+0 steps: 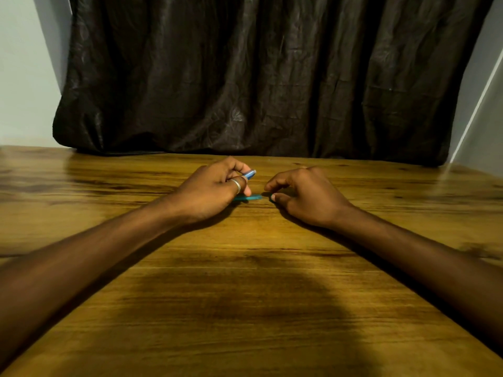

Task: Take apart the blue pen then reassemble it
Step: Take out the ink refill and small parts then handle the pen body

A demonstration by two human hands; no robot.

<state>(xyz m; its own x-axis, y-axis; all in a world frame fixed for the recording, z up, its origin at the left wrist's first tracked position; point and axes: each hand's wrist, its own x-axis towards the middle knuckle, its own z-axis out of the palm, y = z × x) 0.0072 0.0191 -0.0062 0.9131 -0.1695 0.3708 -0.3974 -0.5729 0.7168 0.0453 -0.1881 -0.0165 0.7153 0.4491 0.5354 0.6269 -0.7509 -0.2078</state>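
My left hand (215,186) rests on the wooden table (245,268) and grips a blue pen part (249,174) between thumb and fingers; its tip points right and up. A ring sits on one finger. Below that hand a teal pen piece (249,197) lies flat on the table, partly hidden under the fingers. My right hand (302,194) hovers just right of this piece, with thumb and forefinger curled close together near its right end. Whether they touch it I cannot tell.
A dark crumpled curtain (258,77) hangs behind the table's far edge. Pale walls (24,63) show at both sides. My head casts a dark shadow (239,300) on the near part of the table.
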